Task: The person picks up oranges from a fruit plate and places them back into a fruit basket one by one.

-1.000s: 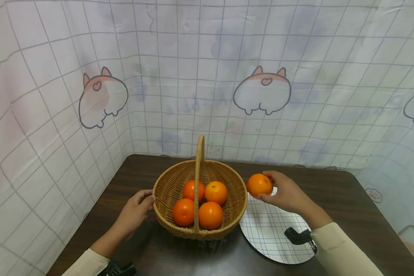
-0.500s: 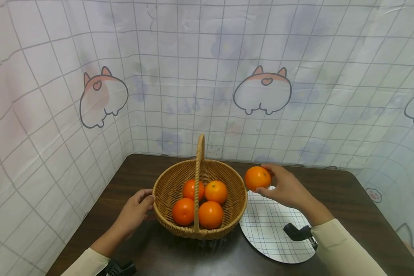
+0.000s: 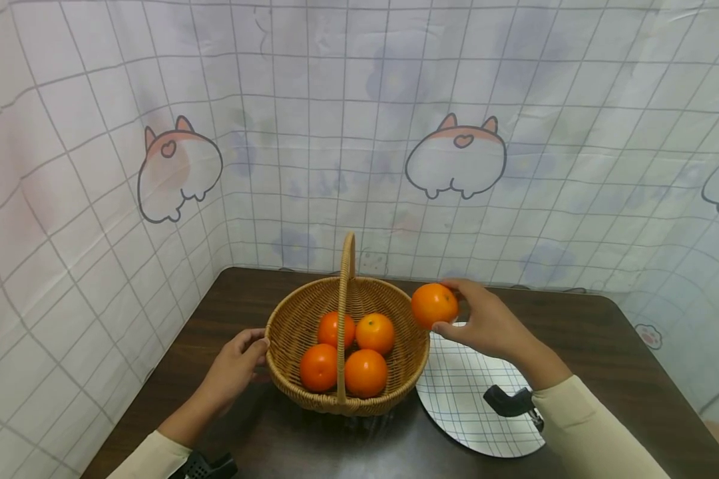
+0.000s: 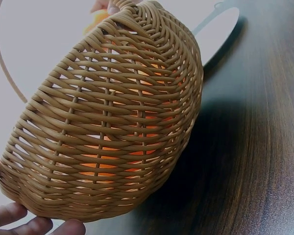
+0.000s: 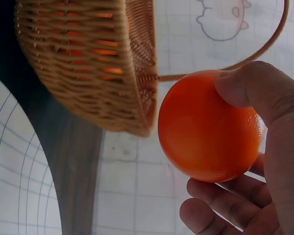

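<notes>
A wicker basket [image 3: 287, 319] with a tall arched handle [image 3: 343, 299] holds several oranges [image 3: 366, 374]. My left hand [image 3: 236, 366] grips the left side of its rim, and in the left wrist view the fingertips [image 4: 32, 227] lie against the woven wall. Another orange [image 3: 434, 306] is in my right hand [image 3: 485, 326], held up at the basket's right rim. The right wrist view shows the thumb [image 5: 242, 88] on one side of this orange [image 5: 206, 129] and fingers on the other. The orange is above the rim there, beside the weave.
A round white plate [image 3: 473, 399] with a grid pattern lies on the dark wooden table [image 3: 599, 359], right of the basket and partly under the right forearm. A patterned curtain [image 3: 359, 133] hangs behind and at both sides. Black devices [image 3: 509, 402] are strapped at the wrists.
My right hand has raised the orange and carried it left, from over the plate to the basket's right rim. The left hand and the basket have stayed in place.
</notes>
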The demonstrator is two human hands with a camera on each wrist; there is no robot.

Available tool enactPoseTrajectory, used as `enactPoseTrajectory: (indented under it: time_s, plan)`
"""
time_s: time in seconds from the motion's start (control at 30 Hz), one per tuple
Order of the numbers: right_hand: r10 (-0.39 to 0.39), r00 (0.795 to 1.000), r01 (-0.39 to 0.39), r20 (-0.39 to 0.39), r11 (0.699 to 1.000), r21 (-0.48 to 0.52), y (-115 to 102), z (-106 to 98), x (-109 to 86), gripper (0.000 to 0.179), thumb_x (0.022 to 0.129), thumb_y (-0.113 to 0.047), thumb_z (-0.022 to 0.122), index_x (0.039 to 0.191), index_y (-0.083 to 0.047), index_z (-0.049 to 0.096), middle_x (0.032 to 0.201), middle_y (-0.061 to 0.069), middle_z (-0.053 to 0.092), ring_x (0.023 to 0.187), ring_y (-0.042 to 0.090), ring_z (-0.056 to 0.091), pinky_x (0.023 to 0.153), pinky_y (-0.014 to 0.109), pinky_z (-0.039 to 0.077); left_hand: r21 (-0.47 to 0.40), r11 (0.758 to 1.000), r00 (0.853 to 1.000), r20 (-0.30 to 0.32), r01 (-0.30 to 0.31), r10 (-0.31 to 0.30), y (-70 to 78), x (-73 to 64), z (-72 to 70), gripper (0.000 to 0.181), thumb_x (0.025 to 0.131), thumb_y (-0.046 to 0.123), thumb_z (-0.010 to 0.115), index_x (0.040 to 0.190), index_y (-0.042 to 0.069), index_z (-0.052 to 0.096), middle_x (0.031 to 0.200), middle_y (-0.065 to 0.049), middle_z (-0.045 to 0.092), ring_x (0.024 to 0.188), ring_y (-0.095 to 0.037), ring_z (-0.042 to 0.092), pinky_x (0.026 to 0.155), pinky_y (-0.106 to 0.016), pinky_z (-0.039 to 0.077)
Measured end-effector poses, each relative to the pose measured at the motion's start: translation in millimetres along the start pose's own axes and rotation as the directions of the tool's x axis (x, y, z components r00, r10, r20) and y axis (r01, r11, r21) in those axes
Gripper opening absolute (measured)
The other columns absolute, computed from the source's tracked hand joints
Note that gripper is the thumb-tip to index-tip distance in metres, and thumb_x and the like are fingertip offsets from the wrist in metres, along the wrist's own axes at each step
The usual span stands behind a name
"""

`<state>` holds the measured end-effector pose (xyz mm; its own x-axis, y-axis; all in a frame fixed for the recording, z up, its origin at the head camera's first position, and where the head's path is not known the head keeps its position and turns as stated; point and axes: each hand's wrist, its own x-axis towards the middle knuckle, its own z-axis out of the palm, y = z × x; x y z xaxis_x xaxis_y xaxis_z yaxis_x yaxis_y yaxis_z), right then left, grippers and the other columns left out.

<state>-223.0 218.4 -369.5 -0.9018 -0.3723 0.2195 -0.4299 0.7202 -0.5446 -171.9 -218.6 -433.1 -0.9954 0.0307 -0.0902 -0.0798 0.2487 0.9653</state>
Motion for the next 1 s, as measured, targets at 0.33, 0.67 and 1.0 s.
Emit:
enactPoseTrajectory:
  time_s: [0.33, 0.67, 1.0]
  plan:
    - [-0.037, 0.999, 0.036, 0.025, 0.999, 0.024, -14.1, 10.7, 0.4, 0.080, 0.084, -0.032, 0.086, 0.149, -0.009, 0.047, 0.129, 0.006, 0.061, 0.106, 0.022, 0.062, 0.087, 0.043, 0.058, -0.003, 1.000, 1.000, -0.002, -0.004, 0.004, -1.6, -0.2, -0.5, 0.049, 0.110, 0.029, 0.049, 0.147, -0.002, 0.045, 0.137, -0.026, 0.054, 0.113, -0.034, 0.064, 0.085, -0.051, 0.060]
    - [-0.038, 0.997, 0.036, 0.060, 0.999, 0.039, -20.4, 21.7, 2.2, 0.081, 0.083, -0.034, 0.086, 0.150, -0.010, 0.047, 0.135, 0.005, 0.060, 0.116, 0.023, 0.061, 0.097, 0.049, 0.053, 0.002, 1.000, 1.000, -0.001, -0.003, 0.003, -3.0, 0.3, -1.4, 0.049, 0.110, 0.030, 0.049, 0.147, -0.002, 0.045, 0.138, -0.026, 0.054, 0.113, -0.034, 0.063, 0.084, -0.051, 0.060]
    - [-0.031, 0.997, 0.029, 0.072, 0.999, 0.031, -22.4, 27.5, 0.5, 0.081, 0.082, -0.035, 0.087, 0.149, -0.011, 0.049, 0.130, 0.002, 0.061, 0.112, 0.020, 0.060, 0.098, 0.047, 0.053, -0.001, 1.000, 1.000, 0.005, -0.005, 0.005, -2.5, -0.1, -1.2, 0.049, 0.110, 0.030, 0.049, 0.147, -0.002, 0.045, 0.137, -0.025, 0.054, 0.113, -0.034, 0.063, 0.085, -0.051, 0.059]
